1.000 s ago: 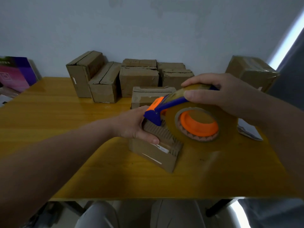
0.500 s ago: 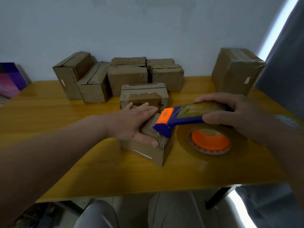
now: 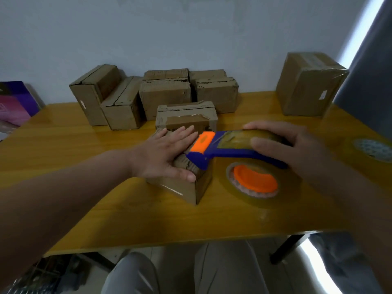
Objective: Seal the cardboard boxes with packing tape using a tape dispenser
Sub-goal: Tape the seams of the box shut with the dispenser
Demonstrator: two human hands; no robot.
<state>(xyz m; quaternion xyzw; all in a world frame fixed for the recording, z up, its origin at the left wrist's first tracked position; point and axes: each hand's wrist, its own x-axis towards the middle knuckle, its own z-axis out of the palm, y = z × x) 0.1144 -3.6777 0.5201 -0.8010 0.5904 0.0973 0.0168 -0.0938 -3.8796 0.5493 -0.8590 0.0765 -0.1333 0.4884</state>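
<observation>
A small cardboard box (image 3: 186, 187) lies in the middle of the yellow table (image 3: 63, 149). My left hand (image 3: 163, 153) lies flat on its top with straight fingers, thumb along the near edge. My right hand (image 3: 297, 149) grips a blue and orange tape dispenser (image 3: 231, 151) carrying a roll of clear tape (image 3: 254, 181). The dispenser's orange front end sits at the box's right top edge, beside my left fingertips.
Several more cardboard boxes (image 3: 163, 96) stand along the back wall, one (image 3: 186, 115) just behind the box I work on. A larger taped box (image 3: 307, 83) stands at the back right. Another tape roll (image 3: 373, 147) lies at far right. A purple package (image 3: 14, 102) is at far left.
The dispenser has come down from a raised tilt to lie flatter at the box's right edge. My left hand has spread flat over the box top. The view shifted left.
</observation>
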